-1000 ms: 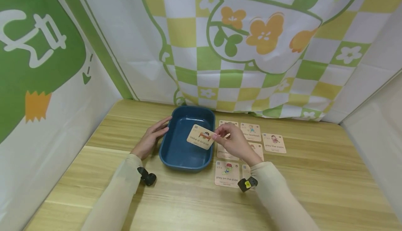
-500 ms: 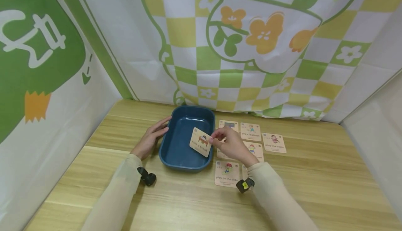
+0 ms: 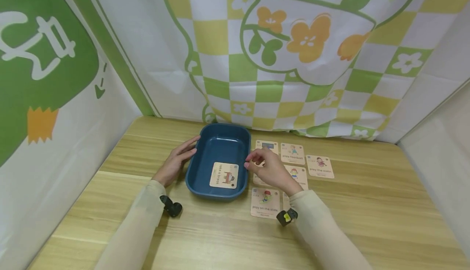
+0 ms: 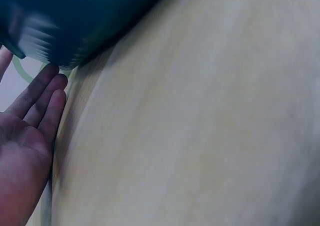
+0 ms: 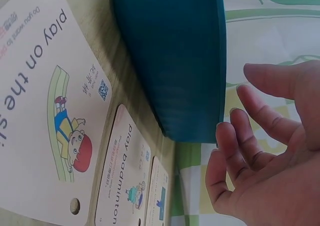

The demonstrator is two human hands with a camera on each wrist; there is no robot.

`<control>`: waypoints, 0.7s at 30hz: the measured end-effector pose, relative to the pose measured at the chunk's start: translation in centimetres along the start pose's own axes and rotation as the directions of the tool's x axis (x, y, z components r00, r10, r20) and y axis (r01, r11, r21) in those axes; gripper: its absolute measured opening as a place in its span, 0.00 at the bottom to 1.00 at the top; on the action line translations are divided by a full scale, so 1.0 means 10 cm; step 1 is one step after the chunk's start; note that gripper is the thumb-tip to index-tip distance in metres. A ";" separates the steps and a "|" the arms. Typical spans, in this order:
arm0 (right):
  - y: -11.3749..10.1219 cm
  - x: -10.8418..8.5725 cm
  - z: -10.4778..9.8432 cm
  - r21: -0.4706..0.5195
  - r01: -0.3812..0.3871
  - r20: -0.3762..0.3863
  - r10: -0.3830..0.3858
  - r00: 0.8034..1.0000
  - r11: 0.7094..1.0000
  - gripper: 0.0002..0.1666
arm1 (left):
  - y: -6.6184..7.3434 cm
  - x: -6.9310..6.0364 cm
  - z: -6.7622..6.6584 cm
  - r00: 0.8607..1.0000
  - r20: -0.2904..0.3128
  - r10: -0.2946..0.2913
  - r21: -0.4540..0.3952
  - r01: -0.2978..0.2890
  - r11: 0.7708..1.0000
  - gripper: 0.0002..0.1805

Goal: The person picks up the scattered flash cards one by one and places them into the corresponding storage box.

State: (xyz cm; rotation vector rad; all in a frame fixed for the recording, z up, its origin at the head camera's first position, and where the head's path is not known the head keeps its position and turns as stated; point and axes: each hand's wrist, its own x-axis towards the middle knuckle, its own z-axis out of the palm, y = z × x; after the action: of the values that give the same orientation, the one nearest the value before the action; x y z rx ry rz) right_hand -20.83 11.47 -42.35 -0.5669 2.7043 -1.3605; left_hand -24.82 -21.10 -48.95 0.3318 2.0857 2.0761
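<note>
A "take a break" flash card (image 3: 223, 175) lies turned sideways on the floor of a dark blue tray (image 3: 218, 196), near its front end. My left hand (image 3: 176, 162) is at the tray's left side, straight fingers touching its outer wall. At the right rim hovers my right hand (image 3: 269, 168), holding nothing; in the right wrist view a gap shows between its thumb (image 5: 270, 80) and loosely bent fingers. Beneath and around that hand lie more cards, among them "play on the slide" (image 3: 265, 202) and, in the right wrist view, "play badminton" (image 5: 124, 173).
On the wooden table (image 3: 220, 237), "play football" (image 3: 292, 154) and "play the violin" (image 3: 320, 167) lie farther right. My right hand and wrist partly cover other cards. A checked cloth (image 3: 264, 94) hangs at the table's back edge.
The "take a break" card, pinched by my right hand above the tray, has turned and dropped into it. The right fingers have let go; my left hand has stayed in place.
</note>
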 end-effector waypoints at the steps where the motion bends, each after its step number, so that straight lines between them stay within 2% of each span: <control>1: 0.00 0.00 0.00 0.001 -0.001 0.000 0.001 1.000 1.000 0.06 | 0.00 0.00 0.00 1.000 -0.001 -0.001 0.000 0.001 1.000 0.30; 11: -0.01 -0.03 -0.05 -0.010 0.006 -0.003 -0.006 1.000 1.000 0.07 | 0.01 0.00 0.00 1.000 0.000 -0.005 0.001 0.005 1.000 0.29; 21: 0.01 -0.13 -0.19 -0.010 0.021 -0.021 -0.021 1.000 1.000 0.06 | 0.00 0.00 0.00 1.000 -0.002 -0.014 0.015 0.015 1.000 0.29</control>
State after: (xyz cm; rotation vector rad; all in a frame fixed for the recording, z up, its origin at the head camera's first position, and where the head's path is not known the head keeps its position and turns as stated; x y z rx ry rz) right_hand -20.08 13.43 -41.41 -0.5873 2.7308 -1.3658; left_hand -24.85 -21.09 -48.91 0.3164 2.0993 2.0542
